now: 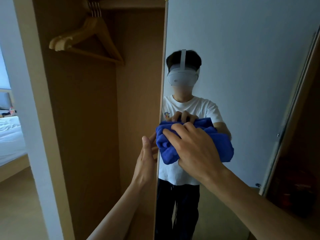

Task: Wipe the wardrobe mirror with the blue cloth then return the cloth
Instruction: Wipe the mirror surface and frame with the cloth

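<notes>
The wardrobe mirror (242,70) is a tall panel on an open door, filling the right half of the view. My right hand (194,146) presses the bunched blue cloth (168,148) flat against the glass near the mirror's left edge, at chest height. My left hand (147,156) grips the door's left edge just beside the cloth, thumb up and fingers wrapped behind the edge. The glass reflects a person in a white shirt, the cloth and a hand.
The open wardrobe (97,135) of light wood lies left of the door, with several wooden hangers (90,37) on a rail at the top. A bed (10,135) with white sheets shows at the far left. A dark wooden surface (301,153) borders the mirror's right side.
</notes>
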{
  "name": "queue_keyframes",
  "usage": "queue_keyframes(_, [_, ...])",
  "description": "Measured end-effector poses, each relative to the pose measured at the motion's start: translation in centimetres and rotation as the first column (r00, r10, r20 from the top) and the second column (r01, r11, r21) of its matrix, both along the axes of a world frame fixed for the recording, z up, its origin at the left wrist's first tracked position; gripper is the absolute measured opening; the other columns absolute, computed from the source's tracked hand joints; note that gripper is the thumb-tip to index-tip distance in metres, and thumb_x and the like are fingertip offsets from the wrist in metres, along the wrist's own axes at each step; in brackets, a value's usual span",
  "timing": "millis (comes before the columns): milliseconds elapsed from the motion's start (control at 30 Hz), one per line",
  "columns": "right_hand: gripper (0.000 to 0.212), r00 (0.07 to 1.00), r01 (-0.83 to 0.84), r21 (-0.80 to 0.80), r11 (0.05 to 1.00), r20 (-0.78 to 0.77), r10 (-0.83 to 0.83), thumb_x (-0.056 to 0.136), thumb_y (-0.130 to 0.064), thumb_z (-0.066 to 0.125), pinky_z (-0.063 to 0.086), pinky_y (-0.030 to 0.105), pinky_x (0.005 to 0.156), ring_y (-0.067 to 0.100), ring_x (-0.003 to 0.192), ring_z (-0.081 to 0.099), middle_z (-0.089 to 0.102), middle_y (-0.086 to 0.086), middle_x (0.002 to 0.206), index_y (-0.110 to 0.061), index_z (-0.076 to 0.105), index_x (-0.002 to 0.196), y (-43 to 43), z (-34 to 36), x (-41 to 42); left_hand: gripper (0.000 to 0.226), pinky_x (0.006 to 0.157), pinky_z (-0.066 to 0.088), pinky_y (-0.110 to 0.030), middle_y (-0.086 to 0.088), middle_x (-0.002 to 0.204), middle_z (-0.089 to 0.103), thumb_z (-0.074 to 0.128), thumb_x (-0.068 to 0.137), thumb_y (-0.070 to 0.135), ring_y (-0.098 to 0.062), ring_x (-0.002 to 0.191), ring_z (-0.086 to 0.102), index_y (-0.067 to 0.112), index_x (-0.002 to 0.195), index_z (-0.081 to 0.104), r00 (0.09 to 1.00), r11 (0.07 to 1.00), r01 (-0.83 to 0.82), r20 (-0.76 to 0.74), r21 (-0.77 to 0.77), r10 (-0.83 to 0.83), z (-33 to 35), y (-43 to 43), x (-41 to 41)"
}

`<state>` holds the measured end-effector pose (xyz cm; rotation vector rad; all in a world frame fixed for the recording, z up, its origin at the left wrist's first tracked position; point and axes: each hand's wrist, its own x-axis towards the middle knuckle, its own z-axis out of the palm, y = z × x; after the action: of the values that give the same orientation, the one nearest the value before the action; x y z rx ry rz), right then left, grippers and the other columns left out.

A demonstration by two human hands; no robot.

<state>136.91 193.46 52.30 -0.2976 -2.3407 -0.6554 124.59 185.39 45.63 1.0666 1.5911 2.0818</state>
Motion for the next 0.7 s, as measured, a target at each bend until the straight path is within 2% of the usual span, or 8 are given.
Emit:
queue_keyframes(100, [0.051,1.0,0.014,-0.006,1.0,-0.007,-0.014,0.076,-0.008,0.044,0.045,0.038,0.068,0.027,0.091,0.058,0.065,0.005,0.114,-0.013,0.062,0.123,0.1,-0.5,0.4,0.055,0.082,0.054,-0.015,0.014,0.12,0.071,0.011,0.1,0.064,0.0,0.11,0.068,0.05,0.131,0.054,1.0,0.999,0.018,-0.015,-0.032,-0.019,-0.5,-0.1,-0.2])
queue_keyframes(133, [0.05,1.0,0.026,-0.007,1.0,-0.003,-0.026,0.078,-0.008,0.043,0.047,0.039,0.07,0.027,0.092,0.059,0.065,0.006,0.115,-0.012,0.062,0.124,0.0,-0.7,0.3,0.053,0.082,0.055,-0.015,0.014,0.12,0.072,0.011,0.101,0.063,-0.001,0.11,0.068,0.05,0.131,0.053,1.0,0.999,0.025,-0.009,-0.03,-0.025,-0.6,-0.1,-0.1])
queue_keyframes(233, [0.048,0.998,0.055,-0.027,0.998,0.038,-0.054,0.083,-0.011,0.039,0.05,0.041,0.075,0.027,0.097,0.059,0.064,0.006,0.117,-0.012,0.059,0.127,-0.6,-2.1,0.0,0.055,0.104,0.052,-0.033,0.011,0.128,0.069,0.014,0.1,0.064,-0.008,0.12,0.065,0.045,0.136,0.052,0.999,1.0,0.026,0.028,-0.007,-0.026,-1.2,0.1,-0.1])
queue_keyframes(333, [0.048,0.996,0.075,-0.092,0.993,0.051,-0.071,0.084,-0.013,0.046,0.052,0.042,0.08,0.028,0.103,0.06,0.063,0.006,0.124,-0.011,0.059,0.13,-0.9,-4.2,-0.2,0.059,0.109,0.049,-0.042,0.005,0.13,0.069,0.02,0.099,0.065,-0.011,0.121,0.065,0.038,0.135,0.058,0.996,0.999,0.04,0.078,0.012,-0.041,-1.9,0.0,-0.2])
queue_keyframes(467, [0.054,0.993,0.086,-0.173,0.981,0.089,-0.072,0.076,-0.016,0.075,0.054,0.041,0.08,0.027,0.104,0.06,0.063,0.005,0.124,-0.013,0.062,0.128,-1.1,-7.7,-0.2,0.058,0.108,0.049,-0.032,0.008,0.135,0.065,0.021,0.099,0.066,-0.002,0.122,0.062,0.043,0.141,0.054,0.998,0.999,0.025,0.058,-0.035,-0.023,-3.2,-0.2,-0.3])
queue_keyframes(567, [0.053,0.991,0.08,-0.186,0.979,0.12,-0.058,0.075,-0.017,0.076,0.054,0.039,0.078,0.025,0.102,0.06,0.064,0.003,0.122,-0.015,0.062,0.126,-1.1,-9.5,-0.2,0.06,0.107,0.048,-0.028,0.012,0.136,0.063,0.021,0.099,0.068,0.004,0.12,0.06,0.043,0.144,0.053,0.998,0.997,0.033,0.056,-0.069,-0.029,-4.1,-0.2,-0.5])
queue_keyframes(700, [0.044,0.995,0.053,-0.178,0.983,0.095,-0.036,0.081,-0.019,0.066,0.053,0.038,0.077,0.024,0.101,0.06,0.064,0.001,0.12,-0.016,0.062,0.124,-0.8,-10.0,-0.1,0.055,0.098,0.047,-0.018,0.014,0.134,0.062,0.022,0.102,0.063,0.008,0.116,0.06,0.041,0.14,0.055,0.999,0.994,0.029,0.047,-0.105,-0.024,-5.0,-0.3,-0.3])
